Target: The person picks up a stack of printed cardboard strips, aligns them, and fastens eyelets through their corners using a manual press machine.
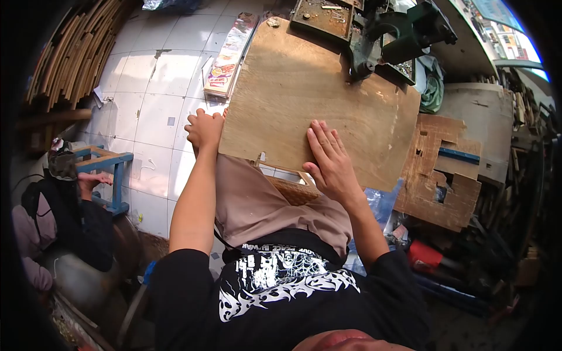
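Observation:
My right hand [331,161] lies flat, palm down, on the near part of a wooden tabletop [304,82], its fingers stretched out and slightly apart. Beyond the tabletop's left edge is my left hand [205,130], with bent fingers closed; whatever is in them is hidden. A small red patch shows beside its fingertips. Just past that hand, a long printed cardboard pack [227,61] with food pictures lies along the same edge. A small pale lump [273,23] sits at the far left corner of the tabletop.
A dark metal machine [398,35] and a parts tray [322,19] occupy the far right of the tabletop. Cut plywood [439,175] leans at the right. A co-worker [76,216] sits at the left beside a blue-framed stool [120,175]. Wood strips [76,47] are stacked behind.

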Available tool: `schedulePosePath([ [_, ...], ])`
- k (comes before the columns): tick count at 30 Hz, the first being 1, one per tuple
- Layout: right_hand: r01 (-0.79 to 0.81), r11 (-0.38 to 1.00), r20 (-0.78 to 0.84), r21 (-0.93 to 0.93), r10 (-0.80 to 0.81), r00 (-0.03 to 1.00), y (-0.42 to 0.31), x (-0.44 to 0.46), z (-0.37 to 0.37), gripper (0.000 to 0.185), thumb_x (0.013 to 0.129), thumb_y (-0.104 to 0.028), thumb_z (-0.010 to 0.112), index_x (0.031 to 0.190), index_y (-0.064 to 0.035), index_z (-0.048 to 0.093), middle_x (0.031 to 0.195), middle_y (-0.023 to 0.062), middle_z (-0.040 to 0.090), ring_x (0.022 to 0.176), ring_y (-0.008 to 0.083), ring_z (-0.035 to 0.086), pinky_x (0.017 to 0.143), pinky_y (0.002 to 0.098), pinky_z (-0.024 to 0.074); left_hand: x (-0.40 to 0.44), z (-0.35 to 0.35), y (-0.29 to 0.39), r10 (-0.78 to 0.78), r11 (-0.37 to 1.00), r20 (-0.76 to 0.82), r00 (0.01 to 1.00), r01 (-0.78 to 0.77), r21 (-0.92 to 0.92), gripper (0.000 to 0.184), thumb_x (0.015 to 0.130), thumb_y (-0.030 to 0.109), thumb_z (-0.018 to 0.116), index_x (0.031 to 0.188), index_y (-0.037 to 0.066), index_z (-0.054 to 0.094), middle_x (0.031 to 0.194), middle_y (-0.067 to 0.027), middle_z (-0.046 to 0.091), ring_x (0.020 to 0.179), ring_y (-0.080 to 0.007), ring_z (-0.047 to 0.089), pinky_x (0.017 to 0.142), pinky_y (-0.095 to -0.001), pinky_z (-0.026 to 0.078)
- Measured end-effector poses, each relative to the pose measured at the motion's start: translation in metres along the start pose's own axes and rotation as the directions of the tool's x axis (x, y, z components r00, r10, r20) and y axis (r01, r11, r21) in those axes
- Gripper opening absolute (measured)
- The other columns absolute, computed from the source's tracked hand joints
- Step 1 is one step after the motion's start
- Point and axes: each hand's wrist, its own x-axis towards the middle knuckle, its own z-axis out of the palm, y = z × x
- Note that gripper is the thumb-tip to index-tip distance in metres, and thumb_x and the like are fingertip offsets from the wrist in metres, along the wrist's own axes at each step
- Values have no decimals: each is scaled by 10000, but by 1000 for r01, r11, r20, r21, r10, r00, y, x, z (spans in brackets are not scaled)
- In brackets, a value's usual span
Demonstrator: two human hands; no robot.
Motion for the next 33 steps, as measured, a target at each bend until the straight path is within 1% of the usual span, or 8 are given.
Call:
schedulePosePath([
  [5,-8,948,-135,318,54,989,5,2,0,560,999,-341,521,1421,24,464,1499,204,429,1415,380,370,1163,479,290,3,3,-1,2,1000,-4,1000,-2,17,515,824,385,566,1240,83,589,1290,-182,533,1183,-413,515,907,-543,481],
  [9,-134,970,-195,205,175,965,10,21,4,584,1006,-357,506,1454,9,423,1521,203,398,1423,376,354,1172,483,267,4,5,-1,-9,1000,11,1000,8,16,526,823,396,565,1248,86,585,1300,-181,523,1198,-411,500,915,-551,470],
  [11,-79,997,-116,-8,77,990,7,29,7,610,1009,-387,484,1471,2,395,1540,195,372,1440,359,328,1183,477,243,4,7,-2,-8,1000,25,1000,8,-8,528,827,401,562,1256,94,579,1309,-173,517,1201,-406,495,915,-547,471],
  [15,50,996,17,-76,-49,999,-8,32,9,630,1008,-429,452,1477,-13,389,1559,171,350,1459,328,303,1192,461,230,6,11,-4,-12,1000,6,1000,12,9,528,830,408,558,1261,102,576,1308,-166,516,1200,-401,494,915,-545,472],
  [24,125,984,99,127,-138,985,-12,-4,0,539,995,-320,523,1431,-8,469,1527,159,412,1442,329,346,1188,470,256,1,5,-2,-6,999,7,1000,6,34,532,823,415,565,1250,96,585,1293,-168,524,1188,-399,506,921,-541,475],
  [26,146,937,39,318,-167,985,-5,-12,0,494,972,-288,557,1382,-13,532,1472,158,482,1402,330,412,1160,476,312,3,5,1,-9,1000,5,1000,9,23,537,818,416,570,1243,89,588,1286,-171,527,1179,-399,510,917,-541,476],
  [29,57,954,-165,296,-8,986,-4,-16,0,468,972,-273,566,1357,-7,559,1437,179,516,1375,361,443,1139,489,336,2,4,1,3,1000,-3,1000,-3,22,538,815,416,568,1239,86,591,1283,-172,528,1175,-397,513,911,-541,478],
  [33,-92,989,-94,112,103,990,-4,-5,1,580,1005,-353,498,1452,10,431,1529,213,385,1444,368,331,1176,497,251,2,4,2,-3,999,-4,1000,3,33,534,816,417,563,1236,89,594,1282,-169,528,1176,-395,513,908,-538,478],
])
